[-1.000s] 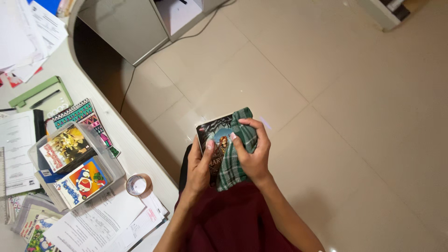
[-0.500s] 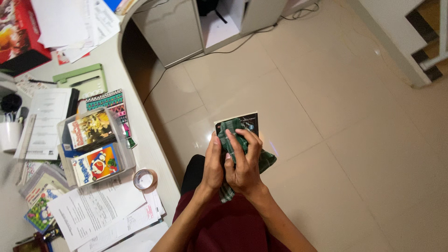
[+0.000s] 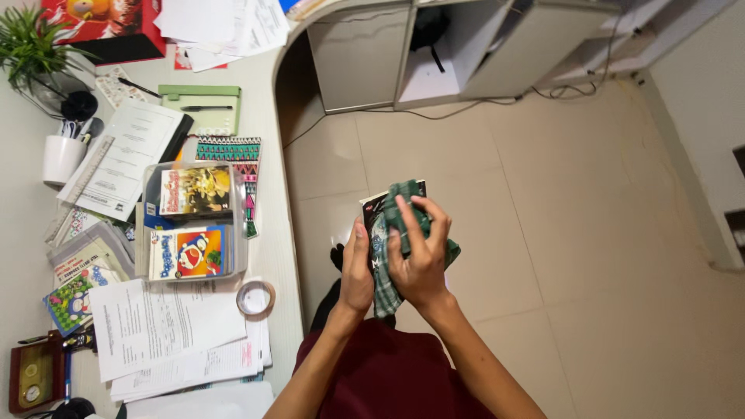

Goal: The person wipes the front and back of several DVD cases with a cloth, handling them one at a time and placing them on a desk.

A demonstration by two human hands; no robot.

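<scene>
My left hand (image 3: 357,273) grips the left edge of a small dark-covered book (image 3: 375,216) held over my lap. My right hand (image 3: 420,262) presses a green plaid cloth (image 3: 407,216) flat against the book's cover, fingers spread over the cloth. The cloth hides most of the cover and hangs down below my right palm. Both hands are above the tiled floor, just right of the desk edge.
A white desk (image 3: 273,256) runs along the left. On it stand a clear plastic box (image 3: 192,222) of comic books, a tape roll (image 3: 255,298), loose papers (image 3: 155,326), a patterned notebook (image 3: 237,151), a green case (image 3: 200,109), a white cup (image 3: 62,158) and a plant (image 3: 31,46). Grey cabinets (image 3: 434,54) stand beyond.
The view has swung, bringing more of the desk into sight. My right hand has slid the cloth over the book's cover; both hands still hold book and cloth.
</scene>
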